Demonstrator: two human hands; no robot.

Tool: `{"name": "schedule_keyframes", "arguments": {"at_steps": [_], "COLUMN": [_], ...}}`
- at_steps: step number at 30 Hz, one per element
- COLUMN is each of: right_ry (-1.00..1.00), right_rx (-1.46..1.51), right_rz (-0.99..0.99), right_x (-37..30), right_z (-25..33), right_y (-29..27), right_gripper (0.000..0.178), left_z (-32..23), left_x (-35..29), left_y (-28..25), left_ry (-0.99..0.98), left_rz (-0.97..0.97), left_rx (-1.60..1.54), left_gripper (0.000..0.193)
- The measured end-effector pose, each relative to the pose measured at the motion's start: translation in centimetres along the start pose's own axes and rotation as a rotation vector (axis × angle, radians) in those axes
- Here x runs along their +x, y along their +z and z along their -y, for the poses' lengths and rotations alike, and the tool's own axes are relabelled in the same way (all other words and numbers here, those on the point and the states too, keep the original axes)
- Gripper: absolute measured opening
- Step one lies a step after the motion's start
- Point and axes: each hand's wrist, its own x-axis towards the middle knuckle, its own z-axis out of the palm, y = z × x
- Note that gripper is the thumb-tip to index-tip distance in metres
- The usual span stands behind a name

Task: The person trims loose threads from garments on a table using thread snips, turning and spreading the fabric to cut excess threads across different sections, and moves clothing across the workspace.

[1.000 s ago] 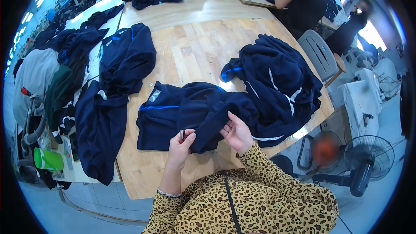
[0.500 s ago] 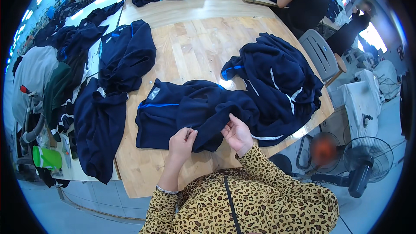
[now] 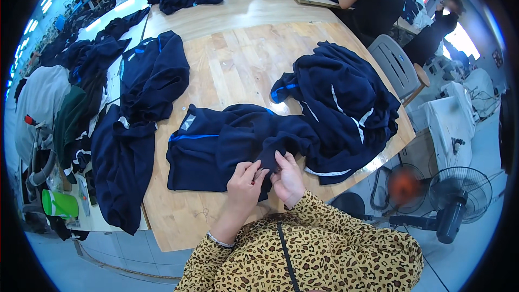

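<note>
A navy garment [image 3: 203,157] with a bright blue stripe and a small light patch lies on the wooden table in front of me. My right hand [image 3: 288,183] pinches a fold at its near edge between thumb and fingers. Close beside it, my left hand [image 3: 243,185] is closed, its fingertips pressed together against that same fold. Whatever sits inside the left fingers is hidden. On its right side the garment meets a heap of navy garments [image 3: 346,92] with white and blue trim.
More navy garments [image 3: 154,75] lie along the table's left side. A green container [image 3: 60,204] stands at far left. To the right are a grey chair [image 3: 394,65], a standing fan [image 3: 459,194] and a person in black [image 3: 376,2] at the far table.
My left hand has moved right, up to the right hand. The small red thing seen in its fingers earlier no longer shows. The garment's near edge is bunched between both hands.
</note>
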Motion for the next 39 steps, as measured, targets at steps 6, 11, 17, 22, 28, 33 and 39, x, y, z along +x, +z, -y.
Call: {"name": "schedule_keyframes", "arguments": {"at_steps": [6, 11, 17, 22, 28, 33, 39], "right_ry": [0.043, 0.037, 0.054, -0.035, -1.034, -0.558, -0.301], "right_rx": [0.036, -0.035, -0.039, 0.020, -1.064, -1.229, -1.127], "right_rz": [-0.050, -0.091, -0.101, 0.010, 0.265, 0.837, 0.661], "right_x": [0.8, 0.1, 0.7, -0.3, -1.3, 2.6, 7.3], "right_z": [-1.4, -1.6, -2.6, -1.5, 2.7, 2.7, 0.1], "right_y": [-1.1, -0.8, -1.8, 0.2, 1.4, 1.6, -1.8], "right_gripper": [0.006, 0.004, 0.004, 0.024, 0.046, 0.043, 0.039], "left_z": [-0.5, 0.9, 1.1, 2.1, 2.2, 3.7, 7.0], "left_x": [-0.4, -0.6, -0.5, 0.4, 2.5, 3.7, 2.7], "left_y": [0.8, 1.1, 1.5, 0.3, -2.3, -1.7, 1.1], "left_ry": [-0.207, -0.234, -0.001, -0.150, -0.271, -0.244, -0.723], "left_rz": [-0.077, -0.019, -0.051, -0.028, 0.189, 0.277, 0.287], "left_rx": [-0.223, -0.234, -0.007, -0.104, -0.212, -0.241, -0.533], "left_gripper": [0.020, 0.010, 0.005, 0.006, 0.008, 0.009, 0.013]}}
